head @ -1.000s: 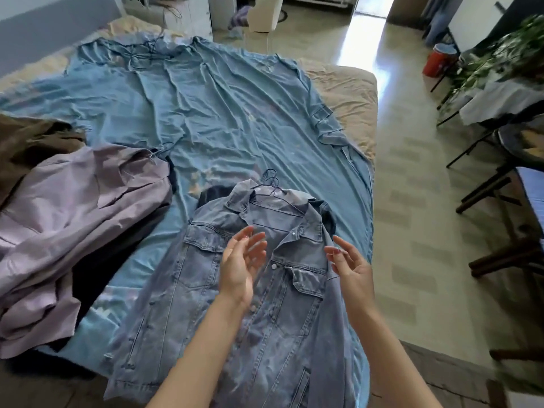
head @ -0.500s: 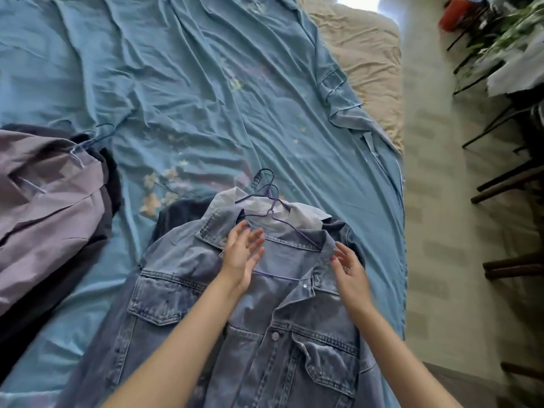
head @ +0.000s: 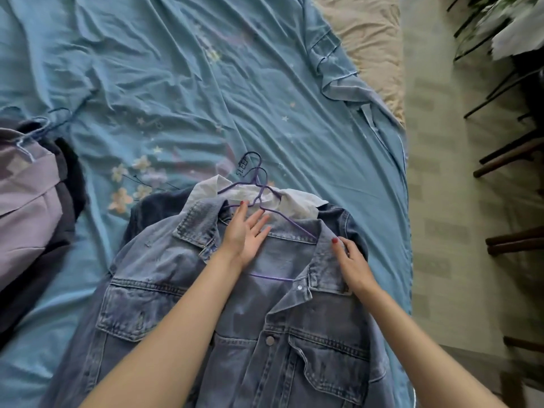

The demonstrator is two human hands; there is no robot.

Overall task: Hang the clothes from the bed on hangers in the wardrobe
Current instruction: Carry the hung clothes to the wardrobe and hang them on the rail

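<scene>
A light denim jacket (head: 164,290) lies front-up on the blue bed sheet (head: 176,83), with a purple wire hanger (head: 256,184) inside it, its hook past the collar. A white garment (head: 297,201) and a darker denim piece (head: 153,207) lie under the collar. My left hand (head: 245,234) reaches with straight fingers into the open neck, fingertips at the hanger wire. The thumb and fingers of my right hand (head: 351,260) hold the jacket's right collar.
A lilac garment (head: 26,201) on a blue hanger (head: 38,131) lies over dark clothes at the left. The bed's right edge borders a tiled floor (head: 441,201) with dark chair legs (head: 506,151) and a table at the far right.
Both hands dropped from above the jacket front to its collar: the left now reaches the hanger, the right has taken the right collar. The view tilted down and closer.
</scene>
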